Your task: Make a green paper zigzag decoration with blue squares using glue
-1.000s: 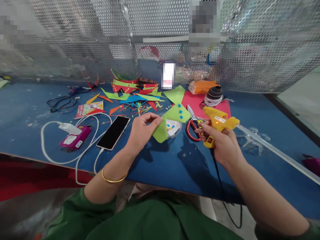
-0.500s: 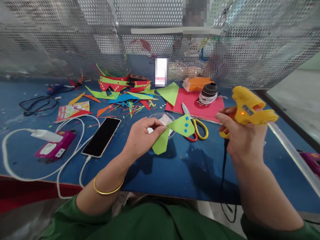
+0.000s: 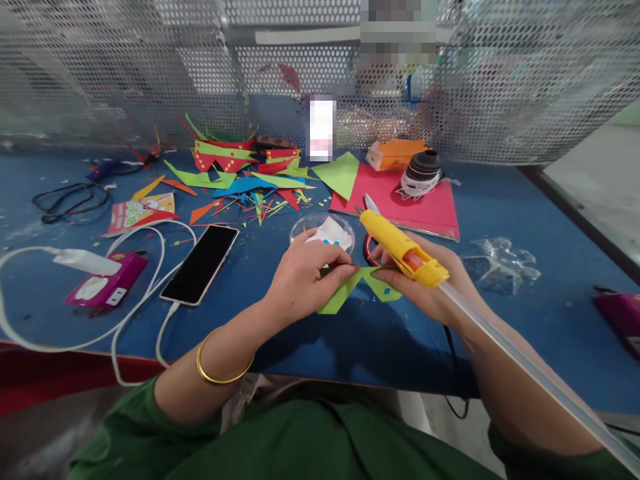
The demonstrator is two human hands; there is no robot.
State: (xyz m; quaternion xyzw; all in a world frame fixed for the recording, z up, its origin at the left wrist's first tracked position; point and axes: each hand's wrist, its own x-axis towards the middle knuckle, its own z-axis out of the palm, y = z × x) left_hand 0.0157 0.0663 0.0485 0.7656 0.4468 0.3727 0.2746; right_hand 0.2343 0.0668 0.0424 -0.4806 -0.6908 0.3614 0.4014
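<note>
A green paper piece shaped like an eye mask (image 3: 336, 301) is pinched at its left part by my left hand (image 3: 303, 277), fingers closed. My right hand (image 3: 435, 287) grips a yellow hot glue gun (image 3: 395, 243), its nozzle pointing up and left. A long clear glue stick (image 3: 530, 381) trails from the gun's back. The thumb of that same hand also presses the paper's right part, where a blue square shows. Behind the paper, a clear round dish (image 3: 354, 232) holds white paper (image 3: 336, 230) and small blue squares. Scissors (image 3: 371, 204) lie partly hidden behind the gun.
A phone (image 3: 201, 265) on a white cable and a purple power adapter (image 3: 107, 283) lie left. Cut paper strips and red masks (image 3: 225, 159) spread behind. Further right are red sheets (image 3: 440, 213), a black-and-white spool (image 3: 421, 175) and clear plastic (image 3: 505, 265). A perforated metal screen (image 3: 150, 80) stands behind.
My right hand has come in from the right with the glue gun and now touches the green paper. The paper's right part has turned lower. The view has shifted slightly.
</note>
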